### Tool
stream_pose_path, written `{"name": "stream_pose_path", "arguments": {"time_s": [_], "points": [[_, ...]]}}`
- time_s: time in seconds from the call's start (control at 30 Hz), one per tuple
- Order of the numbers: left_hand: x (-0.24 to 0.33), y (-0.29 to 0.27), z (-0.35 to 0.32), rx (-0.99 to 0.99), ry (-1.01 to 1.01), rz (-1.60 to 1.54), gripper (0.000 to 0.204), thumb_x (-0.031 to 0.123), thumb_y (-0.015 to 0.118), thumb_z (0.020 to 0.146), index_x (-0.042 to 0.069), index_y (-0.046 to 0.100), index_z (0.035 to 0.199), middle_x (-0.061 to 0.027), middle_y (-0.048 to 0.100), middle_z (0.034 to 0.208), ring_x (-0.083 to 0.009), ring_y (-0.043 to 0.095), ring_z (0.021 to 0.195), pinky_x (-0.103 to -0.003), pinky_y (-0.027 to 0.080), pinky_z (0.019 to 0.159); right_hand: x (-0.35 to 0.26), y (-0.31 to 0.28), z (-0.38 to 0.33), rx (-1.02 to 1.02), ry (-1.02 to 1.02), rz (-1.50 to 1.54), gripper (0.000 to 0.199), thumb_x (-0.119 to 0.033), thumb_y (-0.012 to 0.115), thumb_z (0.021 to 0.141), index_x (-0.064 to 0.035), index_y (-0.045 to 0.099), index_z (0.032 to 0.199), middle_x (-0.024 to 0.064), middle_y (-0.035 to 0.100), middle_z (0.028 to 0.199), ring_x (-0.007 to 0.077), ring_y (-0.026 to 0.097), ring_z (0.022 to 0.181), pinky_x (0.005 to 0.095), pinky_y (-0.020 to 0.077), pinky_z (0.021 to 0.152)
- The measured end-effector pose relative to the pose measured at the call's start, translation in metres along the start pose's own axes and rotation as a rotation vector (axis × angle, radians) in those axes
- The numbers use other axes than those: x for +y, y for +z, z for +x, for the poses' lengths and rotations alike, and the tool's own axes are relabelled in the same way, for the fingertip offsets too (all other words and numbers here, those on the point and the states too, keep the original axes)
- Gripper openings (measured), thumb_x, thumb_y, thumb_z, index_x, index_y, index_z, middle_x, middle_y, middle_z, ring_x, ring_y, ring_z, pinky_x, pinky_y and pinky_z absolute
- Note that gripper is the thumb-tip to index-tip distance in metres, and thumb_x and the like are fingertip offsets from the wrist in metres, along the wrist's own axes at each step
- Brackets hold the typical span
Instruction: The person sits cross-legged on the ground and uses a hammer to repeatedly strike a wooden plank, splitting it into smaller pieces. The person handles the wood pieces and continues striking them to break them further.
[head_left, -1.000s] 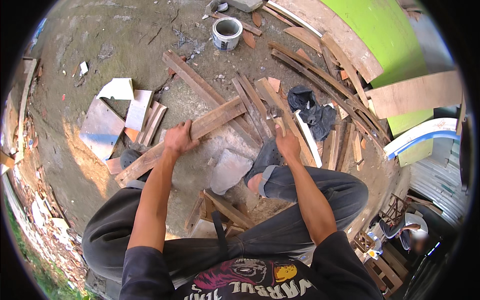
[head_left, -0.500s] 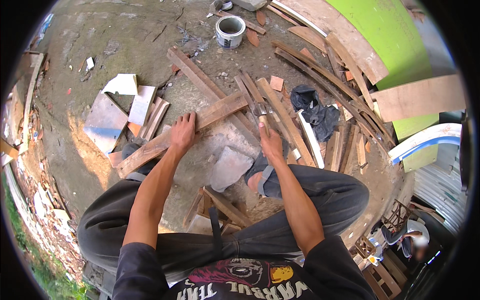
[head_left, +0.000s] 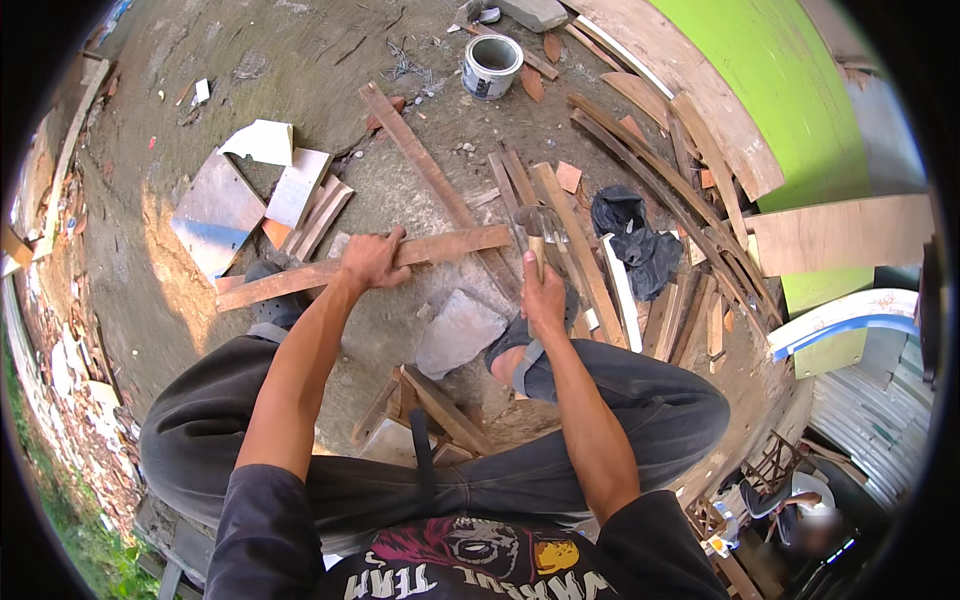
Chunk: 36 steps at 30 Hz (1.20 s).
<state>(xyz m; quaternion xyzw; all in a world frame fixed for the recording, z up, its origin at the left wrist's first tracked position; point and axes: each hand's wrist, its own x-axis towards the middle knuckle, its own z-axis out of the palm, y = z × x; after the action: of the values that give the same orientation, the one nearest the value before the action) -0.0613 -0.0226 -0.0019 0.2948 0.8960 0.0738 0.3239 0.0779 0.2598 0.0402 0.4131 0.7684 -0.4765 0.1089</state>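
Observation:
A long wooden plank (head_left: pixel 452 246) lies across the ground in front of my knees. My left hand (head_left: pixel 372 261) presses down on its middle, fingers wrapped over the far edge. In my right hand (head_left: pixel 543 297) is a claw hammer (head_left: pixel 537 228), gripped by its wooden handle, with the metal head raised just above the plank's right end. A flat grey stone (head_left: pixel 458 332) lies on the ground between my hands, close to my sandalled foot.
More planks and thin wood strips (head_left: pixel 600 240) lie to the right beside a black cloth (head_left: pixel 630 235). A paint can (head_left: pixel 490 65) stands at the back. White and grey sheet pieces (head_left: pixel 215 210) lie left. A green wall (head_left: pixel 800 90) and leaning boards stand right.
My right hand has left the planks on the right, taken up the hammer and brought it over the plank's end. The left hand stays on the plank.

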Motion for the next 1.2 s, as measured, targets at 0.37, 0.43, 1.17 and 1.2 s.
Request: {"name": "stream_pose_path", "arguments": {"time_s": [0.37, 0.43, 1.17, 1.2], "points": [[-0.004, 0.01, 0.007, 0.034, -0.041, -0.01, 0.059, 0.054, 0.072, 0.075, 0.008, 0.056, 0.109, -0.0195, 0.07, 0.083, -0.0399, 0.068, 0.079, -0.051, 0.053, 0.069, 0.017, 0.027, 0.024, -0.073, -0.055, -0.153, 0.073, -0.065, 0.049, 0.094, 0.0053, 0.064, 0.088, 0.0278, 0.063, 0.076, 0.0431, 0.064, 0.08, 0.0477, 0.047, 0.075], [-0.007, 0.013, 0.006, 0.041, -0.029, -0.02, 0.059, 0.054, 0.072, 0.075, 0.008, 0.056, 0.109, -0.0196, 0.07, 0.082, -0.0399, 0.068, 0.078, -0.051, 0.053, 0.069, 0.014, 0.027, 0.026, -0.116, -0.031, -0.198, 0.072, -0.064, 0.049, 0.095, 0.0055, 0.065, 0.091, 0.029, 0.063, 0.077, 0.045, 0.064, 0.082, 0.0486, 0.0469, 0.075], [-0.005, 0.006, 0.009, -0.043, -0.038, -0.026, 0.058, 0.052, 0.07, 0.077, 0.011, 0.059, 0.117, -0.0178, 0.07, 0.081, -0.0369, 0.069, 0.079, -0.048, 0.054, 0.072, -0.022, 0.028, 0.006, 0.063, -0.363, -0.183, 0.061, -0.053, 0.051, 0.099, 0.0056, 0.066, 0.098, 0.0255, 0.065, 0.077, 0.0412, 0.064, 0.079, 0.0458, 0.0482, 0.073], [-0.004, 0.005, 0.009, -0.051, -0.042, -0.029, 0.057, 0.052, 0.07, 0.078, 0.011, 0.058, 0.116, -0.0173, 0.071, 0.083, -0.036, 0.07, 0.08, -0.047, 0.054, 0.073, -0.025, 0.028, 0.013, 0.016, -0.223, -0.284, 0.059, -0.052, 0.051, 0.099, 0.0055, 0.066, 0.097, 0.0245, 0.064, 0.075, 0.0399, 0.064, 0.077, 0.0446, 0.0479, 0.072]]}}
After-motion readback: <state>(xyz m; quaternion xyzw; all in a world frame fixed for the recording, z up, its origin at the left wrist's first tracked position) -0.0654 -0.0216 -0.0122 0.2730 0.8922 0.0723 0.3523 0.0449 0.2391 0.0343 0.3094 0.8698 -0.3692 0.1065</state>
